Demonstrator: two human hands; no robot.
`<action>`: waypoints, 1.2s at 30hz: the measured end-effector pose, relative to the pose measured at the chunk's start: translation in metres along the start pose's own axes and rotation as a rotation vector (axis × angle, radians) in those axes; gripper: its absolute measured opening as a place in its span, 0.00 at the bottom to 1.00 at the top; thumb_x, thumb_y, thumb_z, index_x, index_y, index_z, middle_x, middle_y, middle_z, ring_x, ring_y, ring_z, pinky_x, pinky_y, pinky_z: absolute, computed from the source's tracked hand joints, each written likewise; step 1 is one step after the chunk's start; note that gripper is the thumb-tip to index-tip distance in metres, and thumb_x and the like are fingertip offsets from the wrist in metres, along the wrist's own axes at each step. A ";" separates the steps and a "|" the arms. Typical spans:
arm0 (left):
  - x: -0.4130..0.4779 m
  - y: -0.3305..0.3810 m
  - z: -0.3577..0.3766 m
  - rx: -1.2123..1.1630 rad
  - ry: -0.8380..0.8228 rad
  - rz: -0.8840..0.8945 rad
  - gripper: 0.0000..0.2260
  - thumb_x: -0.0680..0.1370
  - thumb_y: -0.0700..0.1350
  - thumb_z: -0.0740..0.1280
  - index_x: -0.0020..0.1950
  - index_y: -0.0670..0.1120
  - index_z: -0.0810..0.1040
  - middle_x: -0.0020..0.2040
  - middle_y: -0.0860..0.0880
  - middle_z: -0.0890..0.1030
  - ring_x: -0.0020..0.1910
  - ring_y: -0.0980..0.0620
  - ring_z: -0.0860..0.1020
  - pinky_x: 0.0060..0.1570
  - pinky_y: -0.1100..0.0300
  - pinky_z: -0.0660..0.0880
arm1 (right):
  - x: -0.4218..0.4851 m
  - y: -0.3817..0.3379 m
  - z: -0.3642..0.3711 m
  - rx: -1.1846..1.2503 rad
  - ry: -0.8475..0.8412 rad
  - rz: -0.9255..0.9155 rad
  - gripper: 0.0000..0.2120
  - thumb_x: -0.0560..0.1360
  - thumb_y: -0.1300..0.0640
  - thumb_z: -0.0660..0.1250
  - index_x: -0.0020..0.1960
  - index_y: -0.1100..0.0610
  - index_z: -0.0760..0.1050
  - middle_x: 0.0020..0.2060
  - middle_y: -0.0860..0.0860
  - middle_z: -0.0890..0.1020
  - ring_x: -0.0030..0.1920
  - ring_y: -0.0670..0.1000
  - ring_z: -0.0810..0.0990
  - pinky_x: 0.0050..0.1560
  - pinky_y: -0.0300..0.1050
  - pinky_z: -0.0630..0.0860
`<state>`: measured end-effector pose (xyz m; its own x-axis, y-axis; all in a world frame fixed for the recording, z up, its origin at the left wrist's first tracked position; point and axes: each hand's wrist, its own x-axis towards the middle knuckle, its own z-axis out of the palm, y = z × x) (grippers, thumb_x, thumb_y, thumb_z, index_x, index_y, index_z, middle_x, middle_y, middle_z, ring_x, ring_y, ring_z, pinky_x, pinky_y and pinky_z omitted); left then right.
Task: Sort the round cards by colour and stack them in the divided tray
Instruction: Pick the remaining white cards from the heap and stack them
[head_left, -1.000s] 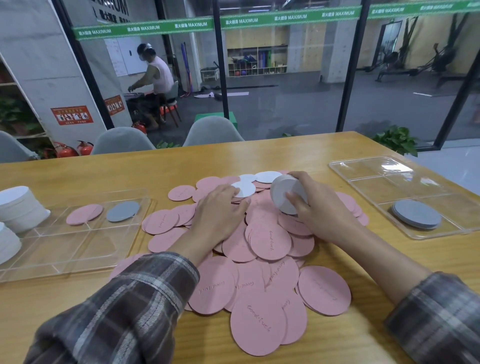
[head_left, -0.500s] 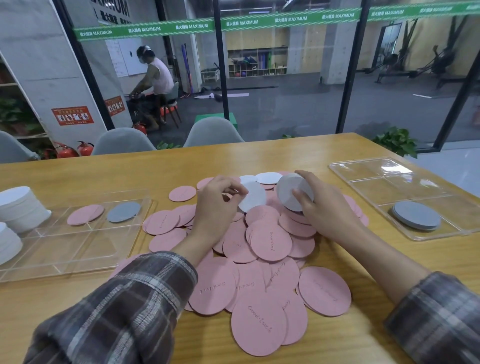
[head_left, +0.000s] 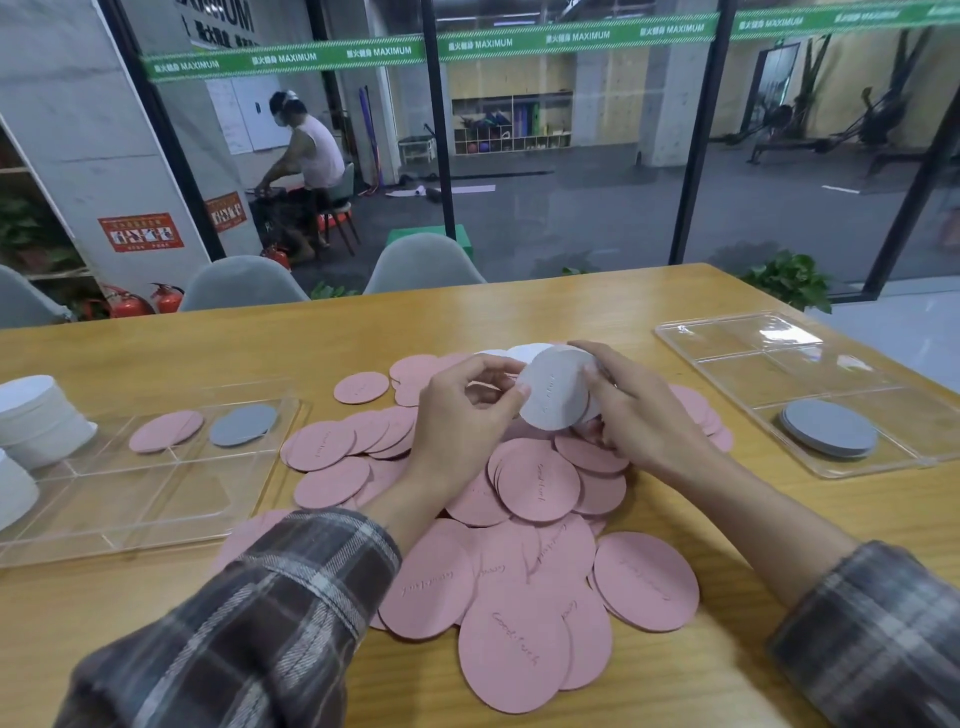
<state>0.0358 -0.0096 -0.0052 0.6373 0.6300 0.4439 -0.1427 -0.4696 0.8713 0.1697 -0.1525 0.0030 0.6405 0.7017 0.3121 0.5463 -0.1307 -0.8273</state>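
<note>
A small stack of white cards (head_left: 553, 395) is held on edge above the pile of pink cards (head_left: 524, 519), its round face tipped toward the wearer and slightly left, the embossed writing running top to bottom; being round, it has no long axis. The right hand (head_left: 644, 415) grips the stack from the right with curled fingers, and the left hand (head_left: 462, 421) pinches its left edge between thumb and forefinger. Well apart on the wooden table (head_left: 597, 306) lie the left tray (head_left: 130, 499), holding one pink and one grey card, and the right tray (head_left: 753, 364), holding a grey stack (head_left: 828, 428).
</note>
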 end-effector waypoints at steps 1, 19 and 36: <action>-0.001 0.000 0.001 0.001 0.005 -0.007 0.08 0.76 0.38 0.76 0.52 0.47 0.86 0.40 0.55 0.85 0.40 0.54 0.85 0.47 0.58 0.83 | 0.000 0.000 0.001 -0.001 -0.015 -0.002 0.15 0.86 0.51 0.54 0.68 0.44 0.74 0.39 0.45 0.78 0.32 0.43 0.75 0.32 0.35 0.68; -0.003 -0.012 0.008 0.446 -0.154 0.131 0.21 0.85 0.46 0.65 0.78 0.46 0.73 0.54 0.48 0.87 0.52 0.48 0.82 0.59 0.58 0.74 | -0.008 -0.006 0.009 -0.356 -0.198 -0.074 0.23 0.85 0.53 0.58 0.78 0.57 0.58 0.51 0.51 0.75 0.56 0.54 0.75 0.49 0.43 0.65; 0.025 -0.002 -0.015 0.652 -0.212 0.072 0.19 0.84 0.49 0.65 0.74 0.45 0.76 0.67 0.48 0.82 0.67 0.47 0.77 0.69 0.51 0.72 | -0.003 -0.006 -0.007 -0.273 0.026 -0.089 0.16 0.83 0.54 0.62 0.69 0.55 0.68 0.52 0.52 0.79 0.50 0.55 0.76 0.44 0.46 0.66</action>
<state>0.0410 0.0161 0.0073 0.7869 0.4803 0.3874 0.2524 -0.8234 0.5081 0.1681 -0.1587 0.0101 0.5952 0.7009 0.3930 0.7240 -0.2554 -0.6408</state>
